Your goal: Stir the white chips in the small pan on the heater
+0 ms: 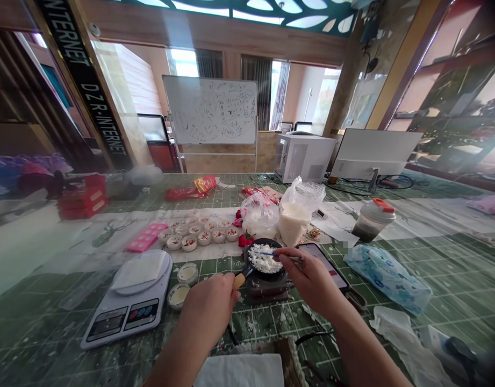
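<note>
Head view: left hand point(213, 301) closed on the black pan point(265, 259) handle, centre-near on worktop point(452, 258); pan holds white flakes. Right hand point(311, 274) pinches blue stick point(267, 253) in them. 2 wax cups point(187, 273) beside scale point(128, 301), left. Roughly a dozen red-topped cups point(204, 237) farther back. 2 bags point(295, 212) of flakes behind the pan.

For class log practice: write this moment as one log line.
left hand: grips pan handle | right hand: holds thin stick over white flakes | black pan: on small burner | scale: at left

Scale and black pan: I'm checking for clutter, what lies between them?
Head view: two small filled cups lie between the scale and the pan, beside the left hand.
</note>
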The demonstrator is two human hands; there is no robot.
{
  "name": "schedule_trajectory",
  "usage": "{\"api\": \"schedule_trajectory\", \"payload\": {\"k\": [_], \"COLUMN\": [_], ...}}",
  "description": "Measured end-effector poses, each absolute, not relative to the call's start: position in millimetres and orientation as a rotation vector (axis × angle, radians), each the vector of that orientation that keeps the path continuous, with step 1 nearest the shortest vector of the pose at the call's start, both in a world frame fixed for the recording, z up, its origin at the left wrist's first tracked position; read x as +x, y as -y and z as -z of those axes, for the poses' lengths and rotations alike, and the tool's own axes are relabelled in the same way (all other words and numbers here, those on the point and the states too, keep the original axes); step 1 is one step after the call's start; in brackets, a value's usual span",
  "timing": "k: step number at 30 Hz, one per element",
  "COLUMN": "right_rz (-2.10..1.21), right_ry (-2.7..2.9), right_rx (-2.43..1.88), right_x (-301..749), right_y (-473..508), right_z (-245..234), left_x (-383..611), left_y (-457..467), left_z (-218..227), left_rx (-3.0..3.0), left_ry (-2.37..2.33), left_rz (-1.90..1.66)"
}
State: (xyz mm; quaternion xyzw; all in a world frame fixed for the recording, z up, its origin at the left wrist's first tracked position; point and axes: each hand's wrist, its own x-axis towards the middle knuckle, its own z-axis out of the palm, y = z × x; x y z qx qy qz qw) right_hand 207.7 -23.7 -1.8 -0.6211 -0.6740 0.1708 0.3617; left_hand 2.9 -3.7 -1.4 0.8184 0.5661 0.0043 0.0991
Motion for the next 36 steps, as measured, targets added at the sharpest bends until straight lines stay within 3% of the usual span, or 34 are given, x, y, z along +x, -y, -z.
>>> {"api": "schedule_trajectory", "payload": {"k": [16, 36], "right_rz": [-0.240, -0.273], "right_ry": [1.710, 1.668], "right_rx": [-1.731, -1.687], "right_x": [207.7, 208.0], "right_y": [20.6, 11.1], "right_z": [4.4, 10.6], "left_x": [2.7, 3.4], "left_y": [4.0, 4.1], "left_z": [3.2, -1.5], "left_rx": [2.421, 2.376], "left_ry": [-1.657, -1.644], "left_rz": [-0.029, -0.013]}}
